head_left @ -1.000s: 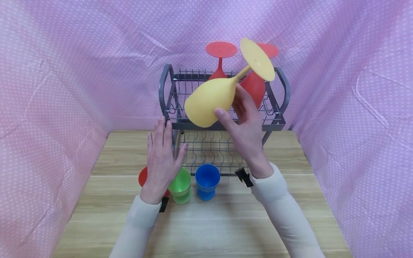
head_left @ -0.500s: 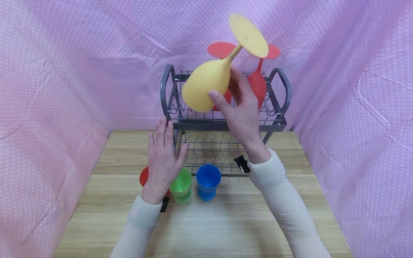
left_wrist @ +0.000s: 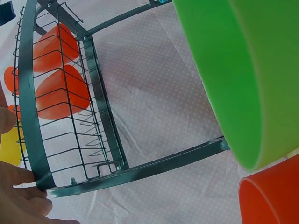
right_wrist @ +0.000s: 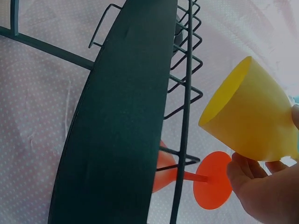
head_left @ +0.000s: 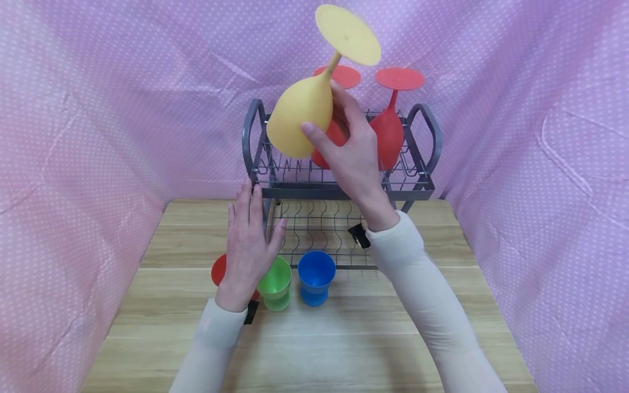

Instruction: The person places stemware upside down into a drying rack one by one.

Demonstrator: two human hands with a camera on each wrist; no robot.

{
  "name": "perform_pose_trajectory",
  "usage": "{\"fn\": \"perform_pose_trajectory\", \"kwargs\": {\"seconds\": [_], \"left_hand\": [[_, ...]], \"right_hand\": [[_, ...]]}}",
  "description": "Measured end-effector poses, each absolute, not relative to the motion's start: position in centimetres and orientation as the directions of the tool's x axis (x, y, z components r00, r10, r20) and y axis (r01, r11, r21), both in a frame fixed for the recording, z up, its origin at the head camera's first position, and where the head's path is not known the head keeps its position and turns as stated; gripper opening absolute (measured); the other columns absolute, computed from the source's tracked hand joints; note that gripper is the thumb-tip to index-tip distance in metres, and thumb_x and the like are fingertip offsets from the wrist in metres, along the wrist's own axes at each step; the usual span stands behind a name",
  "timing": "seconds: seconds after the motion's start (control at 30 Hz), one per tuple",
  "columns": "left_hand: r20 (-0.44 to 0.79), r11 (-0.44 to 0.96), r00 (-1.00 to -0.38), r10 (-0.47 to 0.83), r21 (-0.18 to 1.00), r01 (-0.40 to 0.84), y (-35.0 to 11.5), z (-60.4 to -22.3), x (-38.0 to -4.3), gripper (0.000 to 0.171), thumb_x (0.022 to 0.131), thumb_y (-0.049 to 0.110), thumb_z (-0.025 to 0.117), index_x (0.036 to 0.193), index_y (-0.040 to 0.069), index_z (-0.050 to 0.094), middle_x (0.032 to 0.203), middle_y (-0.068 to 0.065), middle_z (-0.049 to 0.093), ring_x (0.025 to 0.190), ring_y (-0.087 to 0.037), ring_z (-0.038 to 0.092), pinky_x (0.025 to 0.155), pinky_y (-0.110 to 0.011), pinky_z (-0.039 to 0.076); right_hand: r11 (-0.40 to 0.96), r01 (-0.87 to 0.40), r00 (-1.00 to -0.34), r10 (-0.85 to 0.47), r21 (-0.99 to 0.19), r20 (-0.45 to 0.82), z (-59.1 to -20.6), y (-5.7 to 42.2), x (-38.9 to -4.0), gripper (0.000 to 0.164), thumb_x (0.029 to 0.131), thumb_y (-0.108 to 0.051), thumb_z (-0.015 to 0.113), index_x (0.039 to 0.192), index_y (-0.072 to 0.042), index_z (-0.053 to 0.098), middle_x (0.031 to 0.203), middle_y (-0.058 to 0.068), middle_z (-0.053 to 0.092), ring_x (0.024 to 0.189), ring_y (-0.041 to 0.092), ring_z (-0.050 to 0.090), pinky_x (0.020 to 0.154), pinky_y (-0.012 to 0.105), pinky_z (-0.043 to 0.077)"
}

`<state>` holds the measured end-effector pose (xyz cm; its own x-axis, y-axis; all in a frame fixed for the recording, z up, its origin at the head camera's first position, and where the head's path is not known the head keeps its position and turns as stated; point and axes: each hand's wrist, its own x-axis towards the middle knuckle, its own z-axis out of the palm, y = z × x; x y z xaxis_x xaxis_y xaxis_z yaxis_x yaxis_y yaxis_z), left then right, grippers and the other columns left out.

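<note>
My right hand [head_left: 351, 144] grips a yellow wine glass [head_left: 302, 114] by its bowl, thumb on the near side. The glass is tilted, foot up and rim toward the lower left, above the upper tier of a dark grey dish rack [head_left: 304, 191]. In the right wrist view the yellow bowl [right_wrist: 257, 116] stands apart from the rack's wires. Two red wine glasses [head_left: 388, 134] rest upside down on that tier; the left one is partly hidden behind my right hand. My left hand [head_left: 245, 245] has straight fingers, with fingertips right at the rack's front left corner.
On the wooden table [head_left: 314, 355], before the rack, stand a blue cup [head_left: 316, 273], a green cup [head_left: 276, 281] and a red cup [head_left: 218, 269] partly hidden under my left hand. The rack's lower wire tier [head_left: 319, 229] lies behind them. Pink dotted cloth [head_left: 123, 109] hangs around the table.
My right hand has moved up and to the left with the yellow wine glass, which now tilts less. The right red glass is more exposed. My left hand stays at the rack corner.
</note>
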<state>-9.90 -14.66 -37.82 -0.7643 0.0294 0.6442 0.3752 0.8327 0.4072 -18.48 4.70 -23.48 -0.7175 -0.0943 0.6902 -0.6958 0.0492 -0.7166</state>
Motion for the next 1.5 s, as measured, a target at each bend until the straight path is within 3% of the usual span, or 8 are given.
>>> {"fn": "perform_pose_trajectory", "kwargs": {"seconds": [0.33, 0.63, 0.9, 1.1, 1.5], "left_hand": [[0.628, 0.824, -0.778, 0.025, 0.427, 0.372, -14.6, -37.9, -9.9, 0.075, 0.101, 0.034, 0.061, 0.16, -0.002, 0.031, 0.17, -0.017, 0.021, 0.157, -0.036, 0.018, 0.122, -0.066, 0.015], [0.627, 0.822, -0.779, 0.024, 0.432, 0.373, -14.5, -37.9, -9.9, 0.078, 0.1, 0.034, 0.063, 0.161, -0.001, 0.029, 0.171, -0.017, 0.019, 0.157, -0.039, 0.018, 0.123, -0.063, 0.015], [0.634, 0.821, -0.773, 0.029, 0.426, 0.38, -14.5, -37.8, -9.9, 0.077, 0.101, 0.032, 0.063, 0.161, -0.001, 0.028, 0.17, -0.018, 0.02, 0.157, -0.037, 0.018, 0.124, -0.063, 0.016], [0.638, 0.822, -0.769, 0.031, 0.422, 0.383, -14.5, -37.8, -9.8, 0.077, 0.1, 0.031, 0.064, 0.161, -0.001, 0.029, 0.17, -0.019, 0.021, 0.156, -0.04, 0.021, 0.124, -0.062, 0.016], [0.636, 0.829, -0.771, 0.031, 0.414, 0.375, -14.6, -37.9, -9.8, 0.076, 0.101, 0.033, 0.061, 0.16, -0.002, 0.029, 0.171, -0.017, 0.019, 0.158, -0.035, 0.017, 0.125, -0.059, 0.015]], "right_hand": [[0.082, -0.605, -0.796, -0.109, -0.792, 0.596, -21.9, 3.8, -18.5, 0.069, 0.091, -0.008, 0.077, 0.152, 0.002, 0.046, 0.148, 0.015, 0.055, 0.135, 0.016, 0.055, 0.113, 0.025, 0.042], [0.148, -0.612, -0.791, -0.148, -0.777, 0.594, -22.7, 3.2, -20.2, 0.072, 0.09, -0.017, 0.081, 0.153, -0.005, 0.047, 0.151, 0.009, 0.054, 0.137, 0.012, 0.054, 0.111, 0.023, 0.043], [0.312, -0.605, -0.796, -0.218, -0.733, 0.565, -23.0, 2.6, -20.7, 0.074, 0.092, -0.032, 0.079, 0.154, -0.008, 0.046, 0.148, 0.006, 0.057, 0.132, 0.008, 0.056, 0.106, 0.021, 0.047], [0.382, -0.577, -0.817, -0.269, -0.722, 0.511, -23.2, 2.1, -21.2, 0.074, 0.093, -0.029, 0.079, 0.155, -0.007, 0.043, 0.147, 0.007, 0.057, 0.129, 0.01, 0.057, 0.105, 0.021, 0.047], [0.509, -0.5, -0.865, -0.328, -0.7, 0.379, -22.7, 1.2, -22.3, 0.075, 0.095, -0.028, 0.077, 0.156, -0.007, 0.04, 0.151, 0.006, 0.054, 0.132, 0.015, 0.055, 0.11, 0.026, 0.045]]}}
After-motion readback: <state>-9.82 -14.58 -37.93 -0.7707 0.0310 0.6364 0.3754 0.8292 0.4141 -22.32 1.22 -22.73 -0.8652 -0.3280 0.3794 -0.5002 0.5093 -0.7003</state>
